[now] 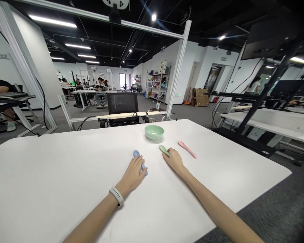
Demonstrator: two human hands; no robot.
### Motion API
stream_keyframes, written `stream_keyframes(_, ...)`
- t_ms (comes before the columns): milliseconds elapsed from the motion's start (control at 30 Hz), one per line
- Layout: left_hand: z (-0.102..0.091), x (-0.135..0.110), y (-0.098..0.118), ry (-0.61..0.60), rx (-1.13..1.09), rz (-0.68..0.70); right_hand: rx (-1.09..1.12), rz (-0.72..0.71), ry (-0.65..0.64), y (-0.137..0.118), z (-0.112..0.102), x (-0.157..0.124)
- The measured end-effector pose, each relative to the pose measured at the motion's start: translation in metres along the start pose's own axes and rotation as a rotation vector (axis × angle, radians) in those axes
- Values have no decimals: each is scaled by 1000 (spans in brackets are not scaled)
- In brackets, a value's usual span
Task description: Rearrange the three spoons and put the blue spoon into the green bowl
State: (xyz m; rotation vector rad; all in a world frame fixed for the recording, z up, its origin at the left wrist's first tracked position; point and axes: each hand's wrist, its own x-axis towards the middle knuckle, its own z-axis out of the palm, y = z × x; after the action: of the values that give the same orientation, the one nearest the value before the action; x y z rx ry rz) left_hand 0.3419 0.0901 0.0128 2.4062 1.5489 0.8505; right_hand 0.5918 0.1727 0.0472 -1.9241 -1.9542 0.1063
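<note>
On the white table [73,168], a blue spoon [136,153] lies slantwise with its bowl pointing away from me. My left hand [134,170], with a pale watch strap at the wrist, is over its handle, fingers on one side and thumb on the other. The fingers of my right hand [175,160] are closed round the handle of a green spoon [163,149], whose bowl sticks out to the left. Just right of that hand rests a pink spoon [187,149]. Behind the spoons stands a light green bowl [154,132], upright.
A metal frame [178,71] rises beyond the table's far edge, with a black mesh chair [123,103] behind it. To the right are a dark stand [255,101] and another white table [288,131]. Other people sit at desks in the background.
</note>
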Motion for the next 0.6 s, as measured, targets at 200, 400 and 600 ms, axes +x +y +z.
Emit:
stream_keyframes(200, 0, -1, 1, -22, -17, 5, 32, 38, -19, -1, 5, -1)
stream_keyframes(400, 2, -1, 4, 6, -35, -4, 77, 51, -6, 4, 5, 1)
stream_keyframes(600, -5, 0, 12, 107, -52, -47, 260, 52, 32, -8, 4, -5)
